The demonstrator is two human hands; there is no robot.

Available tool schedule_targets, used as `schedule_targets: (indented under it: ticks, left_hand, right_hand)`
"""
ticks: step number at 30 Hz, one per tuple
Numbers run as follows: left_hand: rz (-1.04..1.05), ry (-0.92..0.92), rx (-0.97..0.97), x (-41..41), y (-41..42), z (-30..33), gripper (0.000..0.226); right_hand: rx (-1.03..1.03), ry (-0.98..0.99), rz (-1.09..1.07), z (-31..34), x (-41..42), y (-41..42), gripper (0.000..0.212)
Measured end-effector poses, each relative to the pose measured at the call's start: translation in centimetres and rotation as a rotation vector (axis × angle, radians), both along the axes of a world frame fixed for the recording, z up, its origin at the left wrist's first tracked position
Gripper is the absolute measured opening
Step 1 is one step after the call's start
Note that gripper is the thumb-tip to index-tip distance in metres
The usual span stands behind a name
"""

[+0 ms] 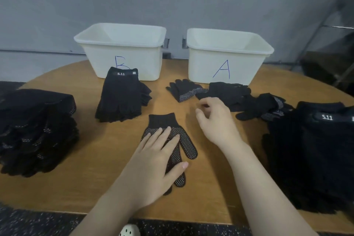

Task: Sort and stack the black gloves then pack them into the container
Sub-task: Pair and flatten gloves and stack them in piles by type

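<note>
My left hand [157,151] presses flat on the dotted glove [172,140], cuff pointing away, while my right hand's [216,120] loosely curled, empty fingers [201,117] sit nearer the loose gloves [226,96] ahead.

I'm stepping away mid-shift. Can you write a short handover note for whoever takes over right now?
Left hand: flat, pressing the dotted glove at table centre.
Right hand: loosely curled, holding nothing, near the loose gloves before bin A.
Done: a 5.11 glove stack sits before bin B.
Left: big piles left and right; neither bin shows gloves inside.
</note>
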State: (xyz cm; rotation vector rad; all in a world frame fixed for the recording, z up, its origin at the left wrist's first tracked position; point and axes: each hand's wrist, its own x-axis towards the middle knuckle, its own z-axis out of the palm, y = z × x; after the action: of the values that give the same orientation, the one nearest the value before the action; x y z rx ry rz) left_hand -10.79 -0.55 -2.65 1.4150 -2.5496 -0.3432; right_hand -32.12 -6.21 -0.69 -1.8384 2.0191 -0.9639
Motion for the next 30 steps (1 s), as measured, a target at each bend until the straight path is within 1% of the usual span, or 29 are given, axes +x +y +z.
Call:
schedule_targets:
  ticks: [2, 3, 5, 7, 8, 10, 14, 17, 19, 22, 25, 30]
  left_hand:
    - [-0.018, 0.060, -0.013, 0.2, -0.4, 0.3, 0.075]
    - [-0.022, 0.083, -0.049, 0.3, -0.7, 0.4, 0.072]
    - [0.001, 0.132, -0.103, 0.7, -1.2, 0.8, 0.063]
    - [0.032, 0.179, -0.096, 1.5, -1.6, 0.9, 0.052]
    - [0.035, 0.190, -0.091, 1.9, -1.7, 0.9, 0.051]
    - [0.033, 0.191, -0.083, 2.6, -1.7, 0.5, 0.049]
    - [0.047, 0.210, -0.055, 3.8, -1.2, 0.4, 0.045]
    - [0.050, 0.220, -0.049, 4.1, -0.5, 0.5, 0.042]
    - [0.059, 0.221, -0.059, 4.2, -0.1, 0.6, 0.041]
    - [0.076, 0.244, -0.066, 4.4, 0.4, 0.7, 0.042]
    - [0.111, 0.273, -0.077, 4.6, 0.9, 0.7, 0.042]
    - [0.254, 0.373, -0.184, 4.7, 1.8, 1.5, 0.036]
  right_hand:
    - [-0.022, 0.081, 0.041, 0.5, 0.5, -1.8, 0.033]
    - [-0.024, 0.146, 0.069, 0.7, 0.8, -2.9, 0.035]
    - [0.011, 0.292, 0.118, 0.8, 1.5, -5.0, 0.042]
    - [0.060, 0.408, 0.110, 0.7, 1.9, -7.0, 0.046]
    - [0.089, 0.427, 0.085, 0.5, 2.0, -7.8, 0.046]
    - [0.135, 0.399, 0.036, 0.2, 1.9, -8.9, 0.042]
    - [0.103, 0.382, -0.011, 0.2, 1.8, -9.4, 0.023]
    - [0.047, 0.292, -0.035, 0.6, 2.1, -8.7, 0.019]
    - [-0.033, 0.222, -0.051, 1.1, 2.9, -7.5, 0.018]
    - [-0.160, 0.188, -0.040, 1.8, 4.1, -4.8, 0.017]
    - [-0.223, -0.004, -0.042, 3.6, 4.8, -2.1, 0.016]
    - [-0.307, -0.342, 0.029, 6.4, 5.8, 3.9, 0.012]
